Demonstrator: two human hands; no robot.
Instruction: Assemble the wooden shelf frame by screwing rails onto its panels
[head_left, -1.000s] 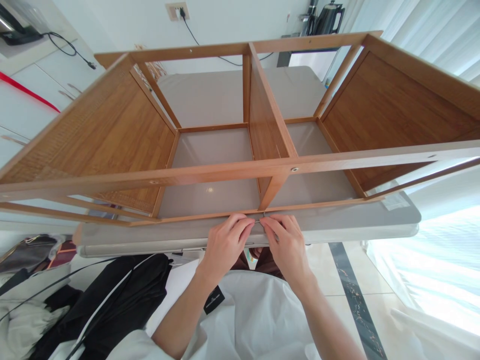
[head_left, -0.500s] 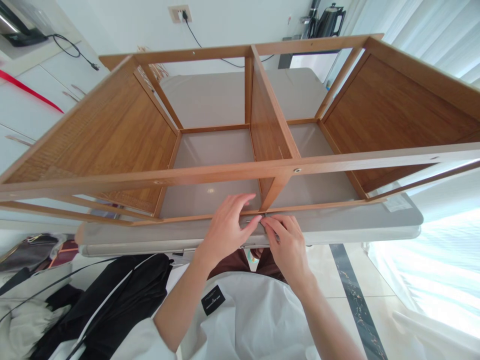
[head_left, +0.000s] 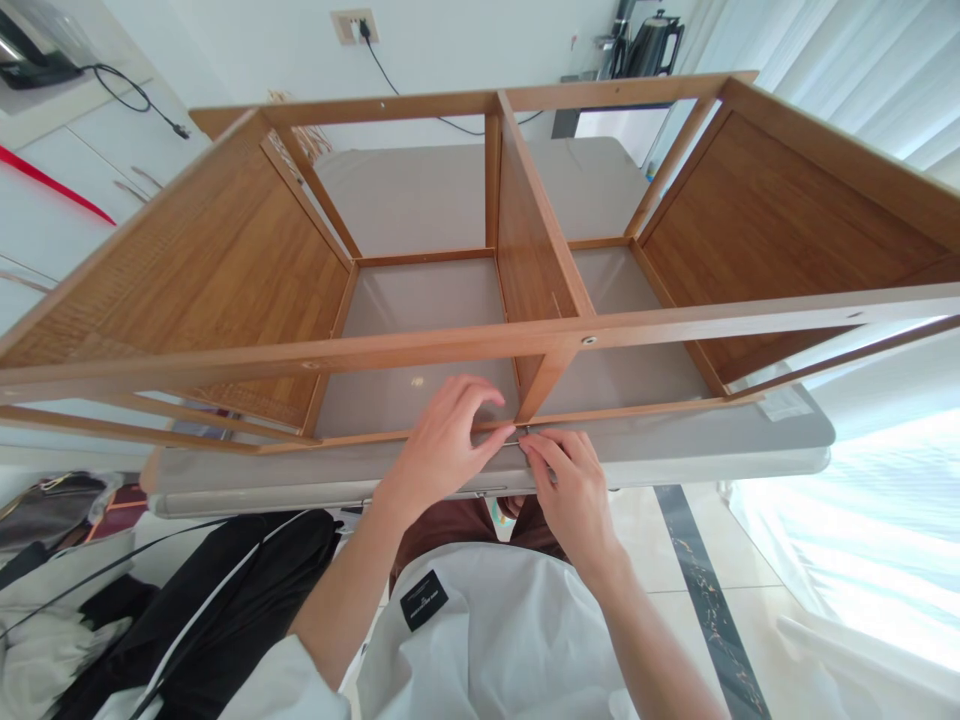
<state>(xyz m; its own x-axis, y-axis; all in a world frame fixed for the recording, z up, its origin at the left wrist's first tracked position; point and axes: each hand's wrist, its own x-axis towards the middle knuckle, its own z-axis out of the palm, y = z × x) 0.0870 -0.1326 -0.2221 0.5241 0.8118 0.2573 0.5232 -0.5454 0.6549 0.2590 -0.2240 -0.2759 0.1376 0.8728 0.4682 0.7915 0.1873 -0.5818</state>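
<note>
A wooden frame [head_left: 420, 345] with side panels and a middle divider [head_left: 536, 215] stands on the pale table [head_left: 675, 440]. My right hand [head_left: 570, 480] is at the foot of the divider's front post, by the lower rail. Its thumb and fingers pinch a small, thin metal tool, mostly hidden, that looks like a hex key [head_left: 511, 443]. From the left, my left hand [head_left: 446, 440] comes close to the same spot, fingers curved and apart from the thumb. The left thumb tip is beside the tool; whether it touches I cannot tell. A bolt head [head_left: 589, 341] shows in the upper rail.
Black clothing [head_left: 202, 590] and a dark bag [head_left: 52, 510] lie at the left. Behind the frame are a kettle [head_left: 656, 45] and a wall socket [head_left: 355, 27] with a plugged-in cord. White curtains [head_left: 847, 130] hang at the right.
The view has shifted slightly. Both hands stay at the lower rail; the left fingers have moved a little, and the thin tool seems turned slightly.
</note>
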